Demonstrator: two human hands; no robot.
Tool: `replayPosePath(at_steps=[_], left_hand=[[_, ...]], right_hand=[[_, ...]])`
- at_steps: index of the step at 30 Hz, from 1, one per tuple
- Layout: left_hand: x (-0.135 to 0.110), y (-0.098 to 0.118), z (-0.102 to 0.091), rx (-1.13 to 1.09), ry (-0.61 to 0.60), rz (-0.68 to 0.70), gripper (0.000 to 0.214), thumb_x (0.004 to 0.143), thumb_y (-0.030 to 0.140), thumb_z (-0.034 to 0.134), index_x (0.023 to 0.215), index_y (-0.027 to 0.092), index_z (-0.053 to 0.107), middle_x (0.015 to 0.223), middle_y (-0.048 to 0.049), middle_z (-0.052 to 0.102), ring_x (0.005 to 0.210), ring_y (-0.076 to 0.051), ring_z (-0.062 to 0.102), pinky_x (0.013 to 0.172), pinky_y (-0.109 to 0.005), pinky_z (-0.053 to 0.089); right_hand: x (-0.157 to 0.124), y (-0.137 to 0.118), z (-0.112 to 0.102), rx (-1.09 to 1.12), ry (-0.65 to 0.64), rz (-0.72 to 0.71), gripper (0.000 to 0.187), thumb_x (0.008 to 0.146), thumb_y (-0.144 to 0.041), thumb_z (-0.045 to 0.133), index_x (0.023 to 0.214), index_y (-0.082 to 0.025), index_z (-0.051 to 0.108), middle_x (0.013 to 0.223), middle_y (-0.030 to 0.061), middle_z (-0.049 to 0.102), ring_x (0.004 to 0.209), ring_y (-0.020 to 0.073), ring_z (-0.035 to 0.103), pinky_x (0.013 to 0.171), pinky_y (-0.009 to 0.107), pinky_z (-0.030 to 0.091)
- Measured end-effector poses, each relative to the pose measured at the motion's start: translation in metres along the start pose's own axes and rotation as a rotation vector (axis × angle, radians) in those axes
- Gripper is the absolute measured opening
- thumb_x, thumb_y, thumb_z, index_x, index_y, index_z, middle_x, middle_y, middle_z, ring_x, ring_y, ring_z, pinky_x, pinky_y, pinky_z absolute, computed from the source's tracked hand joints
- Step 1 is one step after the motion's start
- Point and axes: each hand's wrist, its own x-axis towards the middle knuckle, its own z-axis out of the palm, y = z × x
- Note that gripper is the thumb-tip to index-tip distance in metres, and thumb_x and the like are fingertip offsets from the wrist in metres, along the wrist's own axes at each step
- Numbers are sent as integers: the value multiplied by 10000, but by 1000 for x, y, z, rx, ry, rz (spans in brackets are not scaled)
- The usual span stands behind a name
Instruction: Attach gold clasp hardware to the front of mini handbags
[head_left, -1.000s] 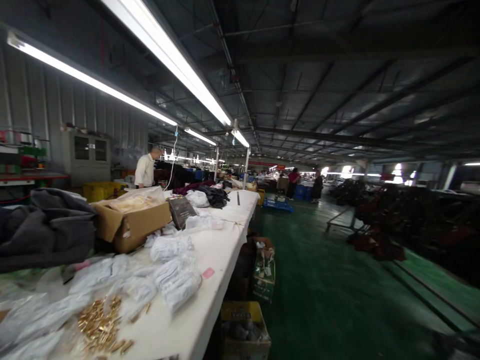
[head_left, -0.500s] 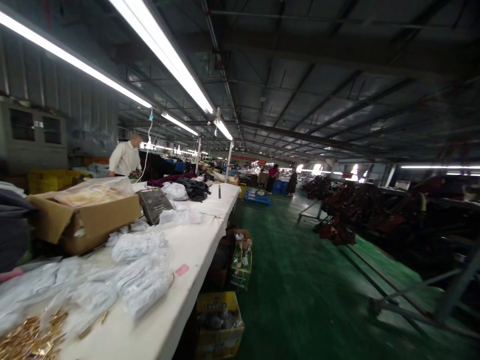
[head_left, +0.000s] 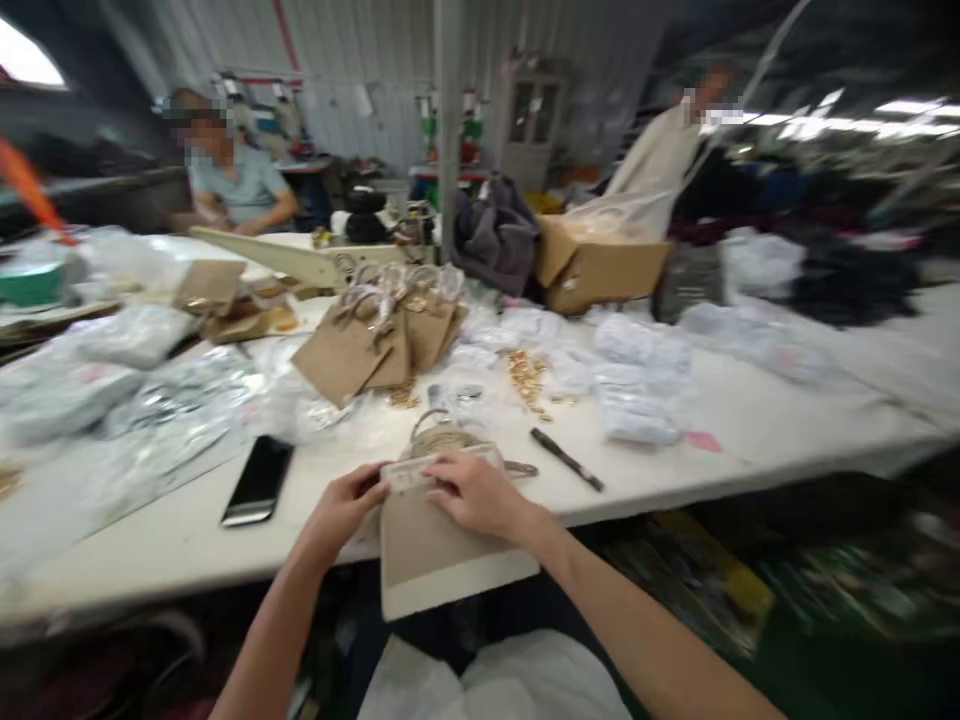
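A flat beige handbag [head_left: 442,565] with a pale lower band lies over the table's near edge, part of it hanging above my lap. At its far edge are a ring-shaped handle [head_left: 429,425] and a strap end [head_left: 521,469]. My left hand [head_left: 346,505] is closed on the bag's upper left corner. Curled fingers of my right hand [head_left: 476,490] grip the upper edge near the middle; its fingertips are partly hidden. To the right lies a black pen-like tool [head_left: 566,458], and to the left a phone [head_left: 259,480].
Beyond the bag lie stacked brown bag pieces with handles [head_left: 401,345], small gold fittings [head_left: 526,378] and plastic-wrapped packets [head_left: 641,375]. Farther back stand a cardboard box [head_left: 607,275] and a metal post [head_left: 445,130]. Two people, in blue [head_left: 244,190] and white [head_left: 656,150], are across the table.
The view has swung left and down from the aisle to the near worktable. Both my hands and the beige handbag now show; neither was in view before.
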Motion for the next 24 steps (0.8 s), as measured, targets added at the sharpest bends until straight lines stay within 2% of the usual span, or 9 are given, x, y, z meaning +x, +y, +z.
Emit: replayPosePath(at_steps=[1,3,9,12,16,20,24], left_hand=[[-15,-8,-18,-5,40,-30,530,901,510,838,1283,149,768,1245,-107,784,1194,-340,699,1058,-473,581],[-27,-16,-30,-27,69,-41,566,845,493,840,1282,136,793,1203,-108,814,1177,-348,705,1057,-442,562],[-16,-13,-11,-14,61,36,423,846,366,754,1204,154,830,1114,-85,834,1077,-308,737,966,-378,561],[-18,-16,-13,0,70,60,353,864,353,737,1147,167,837,1076,-71,832,1038,-298,740,934,-366,556],[-19,-23,-15,18,77,66,288,877,333,729,1089,169,833,1059,-60,825,988,-278,737,895,-345,552],[-17,-20,-14,53,88,93,256,872,297,713,1062,169,827,1006,-37,814,954,-254,720,854,-312,530],[-17,-13,-15,110,72,145,165,865,268,680,927,168,796,872,-12,771,872,-225,679,790,-288,484]], right_hand=[[5,-1,10,-5,-7,6,310,995,-152,773,1294,-231,749,1231,74,720,1074,239,707,980,373,561],[8,0,17,-37,-28,0,380,976,-149,802,1338,-235,726,1251,79,707,1090,244,705,979,363,555],[18,-13,16,-223,-20,-27,379,996,-241,823,1347,-221,682,1298,92,675,1088,268,696,940,380,562],[33,-22,25,-335,-45,-56,230,1007,-263,819,1198,-200,707,1199,81,684,1044,263,681,870,362,546],[45,-28,32,-432,-63,-72,53,1042,-199,749,1061,-197,700,1105,71,680,995,249,662,792,347,505],[44,-28,37,-477,-63,-84,54,1044,-148,715,1053,-185,677,1091,79,674,984,251,644,788,354,486],[42,-26,44,-480,-43,-87,66,1056,-123,672,1055,-188,663,1090,85,669,1001,258,633,812,359,479]])
